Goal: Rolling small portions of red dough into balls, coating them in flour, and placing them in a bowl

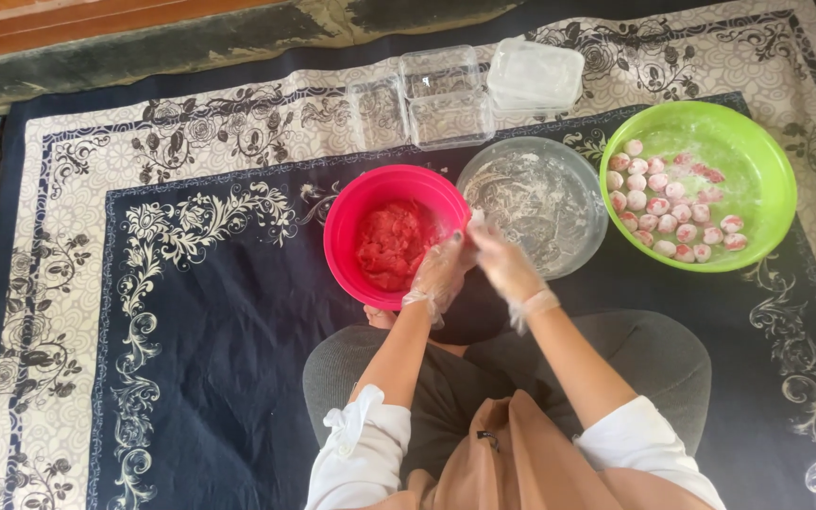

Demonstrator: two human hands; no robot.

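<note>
2 gloved hands meet at centre frame, above the gap between 2 bowls. Left hand (438, 274), in a thin clear plastic glove, is cupped with fingers half curled; right hand (505, 264), gloved the same, presses against it palm-down. Whatever lies between the palms is hidden; cannot tell what they hold.

Round pink plastic bowl (394, 233), at 10 o'clock from the hands, holds red mashed paste (391, 247). Clear round bowl (533, 203), at 1 o'clock, is smeared with white flour. Lime-green round plastic bowl (699, 184), at 2 o'clock, holds about 20 flour-dusted pink balls (665, 210).

Risk, as judged: sticky paste could cling to the loose gloves and tear them, or bits could drop onto the dark patterned floor mat (191, 283) below.

Clear square plastic lidded containers (441, 99), about 4, sit at 12 o'clock; none shows a label.
</note>
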